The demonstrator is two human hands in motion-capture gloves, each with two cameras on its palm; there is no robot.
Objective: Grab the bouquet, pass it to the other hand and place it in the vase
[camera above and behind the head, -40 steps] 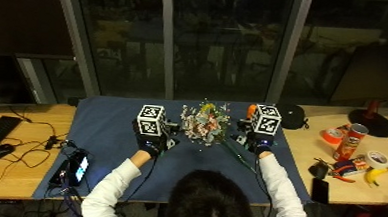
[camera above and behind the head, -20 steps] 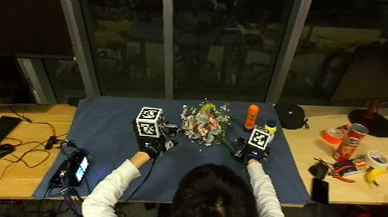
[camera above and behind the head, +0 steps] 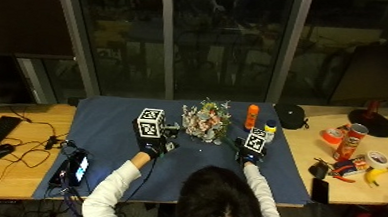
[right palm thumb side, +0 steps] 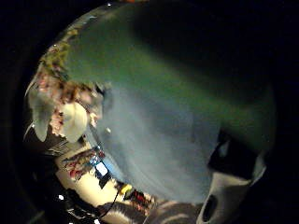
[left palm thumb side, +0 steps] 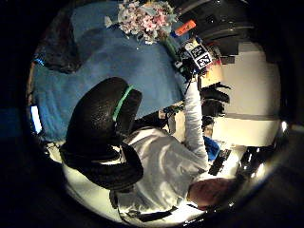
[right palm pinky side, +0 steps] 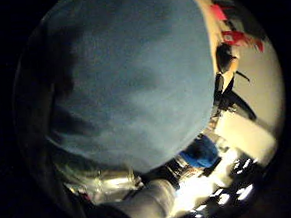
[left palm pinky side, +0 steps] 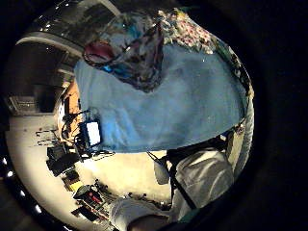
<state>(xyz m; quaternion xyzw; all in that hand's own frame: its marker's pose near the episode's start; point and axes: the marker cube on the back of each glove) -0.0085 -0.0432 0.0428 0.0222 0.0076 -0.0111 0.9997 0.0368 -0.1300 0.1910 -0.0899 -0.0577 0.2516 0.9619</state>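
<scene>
Dark windows back a wooden table (camera above and behind the head: 20, 124) under blue cloth (camera above and behind the head: 113, 129); neither hand's grip can be made out.

Seen from outside, the room is dim, with dark night windows (camera above and behind the head: 217, 44) behind the table (camera above and behind the head: 18, 154), which is lit evenly from overhead. The palm views are strongly curved at their rims and ringed in black. Close under the right hand (camera above and behind the head: 250, 150) the blue cloth (right palm pinky side: 133, 80) blurs into soft shadow. By the left hand (camera above and behind the head: 153, 141) the floor (left palm pinky side: 120, 173) glares pale.
</scene>
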